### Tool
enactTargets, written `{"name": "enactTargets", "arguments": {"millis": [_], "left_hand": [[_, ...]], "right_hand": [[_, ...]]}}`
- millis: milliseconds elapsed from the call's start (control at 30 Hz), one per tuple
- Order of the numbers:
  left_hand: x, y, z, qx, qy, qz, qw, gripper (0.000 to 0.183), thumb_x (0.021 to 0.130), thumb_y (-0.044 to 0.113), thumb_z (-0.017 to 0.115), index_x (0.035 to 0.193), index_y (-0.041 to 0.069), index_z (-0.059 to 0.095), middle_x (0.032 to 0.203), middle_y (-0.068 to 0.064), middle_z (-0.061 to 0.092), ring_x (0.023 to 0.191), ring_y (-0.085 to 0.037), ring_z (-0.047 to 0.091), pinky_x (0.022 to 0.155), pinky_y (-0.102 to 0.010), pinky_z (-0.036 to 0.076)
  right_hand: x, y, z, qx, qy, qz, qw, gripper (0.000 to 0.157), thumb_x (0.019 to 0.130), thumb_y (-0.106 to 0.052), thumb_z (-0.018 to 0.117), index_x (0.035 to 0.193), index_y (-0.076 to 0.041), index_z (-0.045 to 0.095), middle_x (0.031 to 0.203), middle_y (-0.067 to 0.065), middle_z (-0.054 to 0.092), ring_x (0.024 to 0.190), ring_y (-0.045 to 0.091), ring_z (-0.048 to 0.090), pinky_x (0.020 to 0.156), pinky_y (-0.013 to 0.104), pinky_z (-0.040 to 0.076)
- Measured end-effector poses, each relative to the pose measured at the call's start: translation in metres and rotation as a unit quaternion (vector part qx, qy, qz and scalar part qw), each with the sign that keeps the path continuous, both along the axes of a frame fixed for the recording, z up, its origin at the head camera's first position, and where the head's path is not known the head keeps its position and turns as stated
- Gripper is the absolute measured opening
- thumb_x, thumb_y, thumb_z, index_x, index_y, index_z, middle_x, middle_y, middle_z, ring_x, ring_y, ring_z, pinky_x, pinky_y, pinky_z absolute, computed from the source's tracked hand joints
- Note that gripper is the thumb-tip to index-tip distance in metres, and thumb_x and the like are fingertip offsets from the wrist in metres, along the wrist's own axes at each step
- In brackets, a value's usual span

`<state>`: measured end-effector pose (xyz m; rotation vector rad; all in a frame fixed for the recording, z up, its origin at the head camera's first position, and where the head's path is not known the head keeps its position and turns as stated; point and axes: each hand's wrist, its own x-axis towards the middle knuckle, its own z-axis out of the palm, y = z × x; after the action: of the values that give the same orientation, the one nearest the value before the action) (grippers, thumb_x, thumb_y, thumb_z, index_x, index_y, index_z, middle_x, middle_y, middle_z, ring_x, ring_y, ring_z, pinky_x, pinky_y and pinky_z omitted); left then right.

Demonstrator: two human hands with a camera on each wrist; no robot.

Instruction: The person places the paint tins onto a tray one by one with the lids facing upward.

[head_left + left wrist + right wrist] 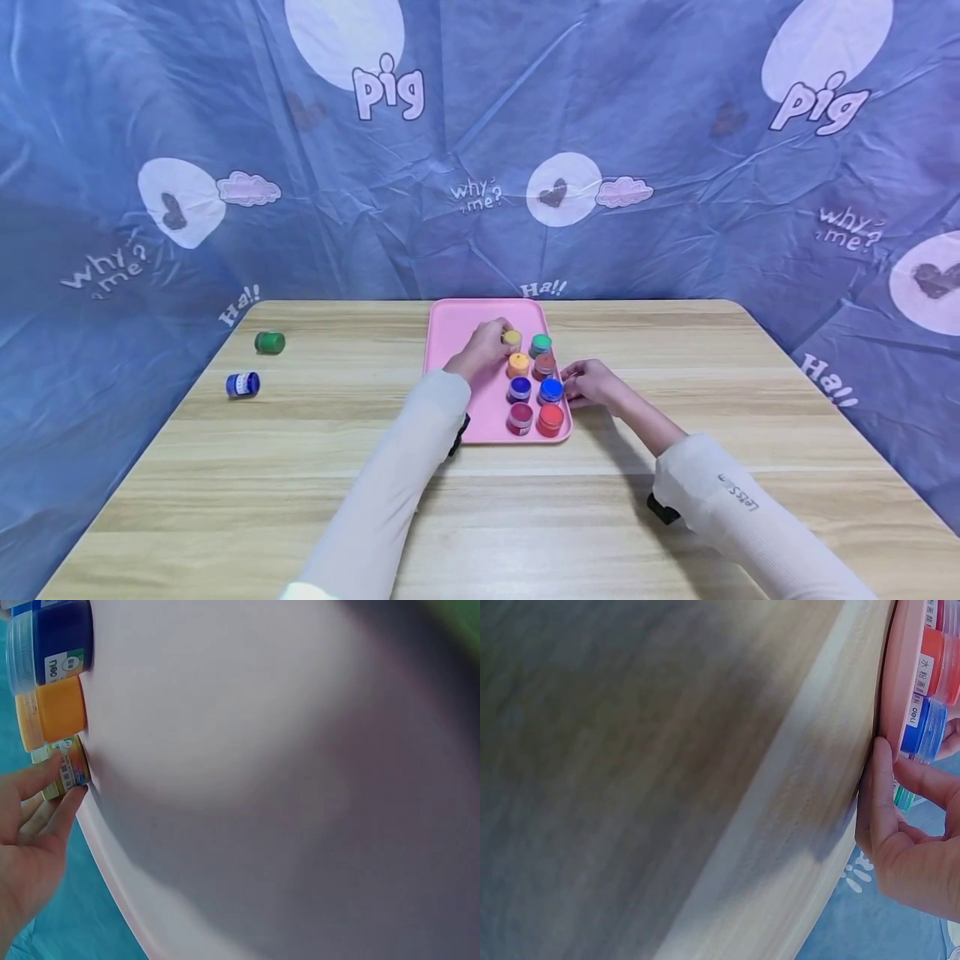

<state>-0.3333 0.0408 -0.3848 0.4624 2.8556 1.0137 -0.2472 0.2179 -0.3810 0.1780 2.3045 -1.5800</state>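
My left hand (483, 346) pinches a small paint jar with a dull yellow lid (512, 339) between thumb and fingers, on the pink tray (457, 321). In the left wrist view, the labelled yellow jar (67, 766) stands right beside an orange one (61, 712). My right hand (592, 383) holds the tray's right edge, thumb and fingertips at the rim (901, 682) next to a blue jar (922, 727). Two columns of jars fill the tray's right side: green (541, 344), orange, brown (544, 365), dark blue (519, 388), blue, dark red (520, 417) and red (550, 419).
Two jars lie on their sides at the table's far left, one green (270, 342) and one blue (243, 384). The wooden table (300, 475) ends at a blue printed cloth (480, 150) hanging behind and beside it.
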Motion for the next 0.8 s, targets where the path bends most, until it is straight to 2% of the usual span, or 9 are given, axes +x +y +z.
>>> {"name": "enactTargets", "arguments": {"millis": [200,567,800], "left_hand": [[-0.0005,-0.0015,-0.0001,0.002,0.005,-0.020,0.9998,0.027,0.073,0.004,0.059,0.100,0.006,0.052,0.092,-0.003,0.053,0.084,-0.012,0.048,0.074,-0.021,0.039],[0.0027,0.0001,0.0005,0.022,-0.024,-0.021,0.9992,0.035,0.075,0.003,0.057,0.109,0.007,0.050,0.103,-0.004,0.052,0.092,-0.012,0.047,0.080,-0.024,0.038],[0.0008,-0.0022,0.0007,-0.001,-0.005,-0.025,0.9997,0.044,0.075,0.003,0.056,0.117,0.008,0.044,0.112,-0.005,0.048,0.101,-0.015,0.044,0.084,-0.024,0.034]], "right_hand": [[-0.0004,0.0008,-0.0002,0.000,0.000,0.001,1.000,0.032,0.073,0.011,0.045,0.104,0.012,0.042,0.075,0.015,0.052,0.063,0.018,0.053,0.062,0.032,0.047],[-0.0009,-0.0017,0.0007,0.014,-0.007,0.000,1.000,0.030,0.074,0.010,0.044,0.104,0.010,0.042,0.079,0.015,0.052,0.065,0.018,0.053,0.063,0.033,0.047],[-0.0017,-0.0045,0.0012,0.002,-0.003,-0.011,1.000,0.031,0.073,0.011,0.045,0.104,0.011,0.043,0.076,0.014,0.052,0.063,0.018,0.053,0.062,0.032,0.047]]}}
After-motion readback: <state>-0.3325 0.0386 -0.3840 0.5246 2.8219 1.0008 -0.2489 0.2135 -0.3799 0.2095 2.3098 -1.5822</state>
